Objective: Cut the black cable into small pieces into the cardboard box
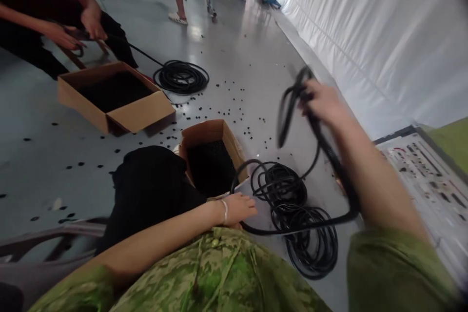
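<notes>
Right hand [323, 102] grips a folded black hose [292, 102]; probably light, springy, best held at the bend. Left hand [239, 208], fingers loosely out, rests by the coil [303, 224].

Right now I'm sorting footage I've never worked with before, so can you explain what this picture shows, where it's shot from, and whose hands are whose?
The one picture comes from a camera worn on a person's head, looking down at their own bare hands; there is no machine. The right hand is raised, its fingers closed on a black rubbery cable that trails down to a loose black coil on the grey floor. The left hand rests low by a small open cardboard box with dark contents. Further left lie a larger open cardboard box and a second black coil. Small black pieces dot the floor. The hands at top left belong to another person, holding that second cable.
</notes>
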### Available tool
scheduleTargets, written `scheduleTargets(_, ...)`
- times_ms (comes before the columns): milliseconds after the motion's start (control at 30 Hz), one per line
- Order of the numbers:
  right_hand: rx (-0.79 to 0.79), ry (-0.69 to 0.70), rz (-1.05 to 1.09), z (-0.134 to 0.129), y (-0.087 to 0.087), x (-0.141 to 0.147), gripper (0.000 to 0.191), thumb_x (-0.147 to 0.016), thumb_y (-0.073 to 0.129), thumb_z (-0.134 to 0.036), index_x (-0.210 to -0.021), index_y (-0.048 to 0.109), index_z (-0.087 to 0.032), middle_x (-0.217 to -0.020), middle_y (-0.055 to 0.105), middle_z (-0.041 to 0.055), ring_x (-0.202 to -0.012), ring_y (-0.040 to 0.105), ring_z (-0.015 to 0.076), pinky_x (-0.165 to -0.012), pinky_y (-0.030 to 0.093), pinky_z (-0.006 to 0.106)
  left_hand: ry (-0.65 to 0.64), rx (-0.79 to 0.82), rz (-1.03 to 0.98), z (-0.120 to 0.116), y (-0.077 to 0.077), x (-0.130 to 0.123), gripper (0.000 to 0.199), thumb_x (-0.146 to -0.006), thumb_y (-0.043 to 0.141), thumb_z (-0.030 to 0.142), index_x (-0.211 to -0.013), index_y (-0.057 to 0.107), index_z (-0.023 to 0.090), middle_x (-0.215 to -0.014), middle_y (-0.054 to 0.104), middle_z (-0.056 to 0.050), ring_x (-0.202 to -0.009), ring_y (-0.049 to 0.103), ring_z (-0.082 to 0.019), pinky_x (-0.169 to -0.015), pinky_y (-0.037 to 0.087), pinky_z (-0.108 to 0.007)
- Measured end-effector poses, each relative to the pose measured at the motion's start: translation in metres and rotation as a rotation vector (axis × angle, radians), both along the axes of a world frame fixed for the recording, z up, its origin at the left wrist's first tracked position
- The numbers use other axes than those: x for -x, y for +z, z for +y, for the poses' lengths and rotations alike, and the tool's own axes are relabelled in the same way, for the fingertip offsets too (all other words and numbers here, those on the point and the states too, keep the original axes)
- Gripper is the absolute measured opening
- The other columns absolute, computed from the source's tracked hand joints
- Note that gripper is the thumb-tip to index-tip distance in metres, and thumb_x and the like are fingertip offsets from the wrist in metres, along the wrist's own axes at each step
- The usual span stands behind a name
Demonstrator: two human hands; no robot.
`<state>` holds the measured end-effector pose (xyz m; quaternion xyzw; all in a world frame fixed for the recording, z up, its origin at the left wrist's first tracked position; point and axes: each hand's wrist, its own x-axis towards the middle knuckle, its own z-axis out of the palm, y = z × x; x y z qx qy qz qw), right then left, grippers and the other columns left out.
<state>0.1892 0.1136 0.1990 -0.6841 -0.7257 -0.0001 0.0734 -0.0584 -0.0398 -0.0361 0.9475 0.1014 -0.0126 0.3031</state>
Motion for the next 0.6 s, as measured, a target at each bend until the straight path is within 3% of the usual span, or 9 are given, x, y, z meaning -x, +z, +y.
scheduleTargets(67, 0.14, -0.029, -0.075, 0.001, -0.048, 0.023, 0.041, -0.083, 0.066, -0.016, -0.124, 0.064, -0.016, -0.111, 0.071, 0.0118, -0.102, 0.065, 0.0241, -0.088, 0.05, 0.035, 0.018, 0.29, -0.155, 0.005, 0.01, 0.018, 0.058, -0.074, 0.078, 0.04, -0.126, 0.059, 0.021, -0.126, 0.063, -0.012, -0.109, 0.061, -0.025, -0.09, 0.047, -0.034)
scheduleTargets(133, 0.253, -0.1, -0.106, -0.005, -0.106, 0.033, 0.042, -0.078, 0.066, -0.014, -0.12, 0.067, -0.019, -0.111, 0.072, 0.0127, -0.101, 0.066, 0.0269, -0.085, 0.051, 0.035, 0.148, 0.591, -0.272, 0.014, 0.017, 0.039, 0.054, -0.079, 0.071, 0.048, -0.125, 0.06, 0.021, -0.12, 0.067, -0.011, -0.105, 0.064, -0.022, -0.086, 0.048, -0.03)
scheduleTargets(200, 0.261, -0.169, -0.022, -0.015, -0.157, 0.031, 0.046, -0.078, 0.064, -0.015, -0.123, 0.066, -0.02, -0.112, 0.072, 0.0126, -0.103, 0.067, 0.0275, -0.086, 0.052, 0.035, 0.402, 0.816, -0.318, 0.025, 0.017, 0.056, 0.049, -0.082, 0.065, 0.056, -0.113, 0.065, 0.017, -0.106, 0.071, -0.009, -0.095, 0.066, -0.02, -0.081, 0.049, -0.029)
scheduleTargets(267, 0.191, -0.155, 0.142, -0.028, -0.189, 0.025, 0.047, -0.079, 0.061, -0.018, -0.125, 0.063, -0.021, -0.114, 0.072, 0.0102, -0.105, 0.067, 0.0252, -0.09, 0.052, 0.034, 0.718, 0.952, -0.348, 0.037, 0.011, 0.063, 0.051, -0.08, 0.064, 0.062, -0.099, 0.066, 0.015, -0.092, 0.071, -0.008, -0.084, 0.065, -0.019, -0.077, 0.049, -0.029)
scheduleTargets(333, 0.107, -0.092, 0.299, -0.043, -0.2, 0.021, 0.047, -0.08, 0.06, -0.021, -0.126, 0.062, -0.021, -0.115, 0.072, 0.0074, -0.107, 0.067, 0.023, -0.093, 0.051, 0.034, 1.014, 1.027, -0.408, 0.048, 0.006, 0.061, 0.054, -0.074, 0.067, 0.065, -0.093, 0.064, 0.015, -0.087, 0.069, -0.007, -0.079, 0.064, -0.018, -0.074, 0.048, -0.029)
scheduleTargets(400, 0.048, -0.019, 0.403, -0.06, -0.197, 0.026, 0.046, -0.079, 0.059, -0.023, -0.125, 0.062, -0.022, -0.115, 0.072, 0.0057, -0.106, 0.068, 0.0219, -0.094, 0.052, 0.034, 1.215, 1.056, -0.511, 0.055, 0.006, 0.054, 0.057, -0.068, 0.07, 0.067, -0.093, 0.062, 0.016, -0.092, 0.069, -0.008, -0.082, 0.064, -0.018, -0.074, 0.048, -0.029)
scheduleTargets(500, 0.02, 0.088, 0.481, -0.087, -0.188, 0.045, 0.045, -0.076, 0.058, -0.022, -0.121, 0.064, -0.022, -0.113, 0.072, 0.0053, -0.1, 0.07, 0.0213, -0.093, 0.053, 0.033, 1.297, 1.158, -0.619, 0.061, 0.011, 0.04, 0.064, -0.066, 0.07, 0.071, -0.099, 0.062, 0.016, -0.107, 0.068, -0.012, -0.096, 0.065, -0.022, -0.081, 0.048, -0.032)
scheduleTargets(600, 0.026, 0.214, 0.59, -0.114, -0.181, 0.069, 0.043, -0.076, 0.058, -0.023, -0.118, 0.065, -0.021, -0.11, 0.072, 0.0054, -0.096, 0.07, 0.02, -0.089, 0.055, 0.03, 1.401, 1.183, -0.554, 0.066, 0.009, 0.026, 0.069, -0.068, 0.071, 0.068, -0.111, 0.06, 0.015, -0.125, 0.063, -0.017, -0.114, 0.06, -0.028, -0.09, 0.047, -0.036)
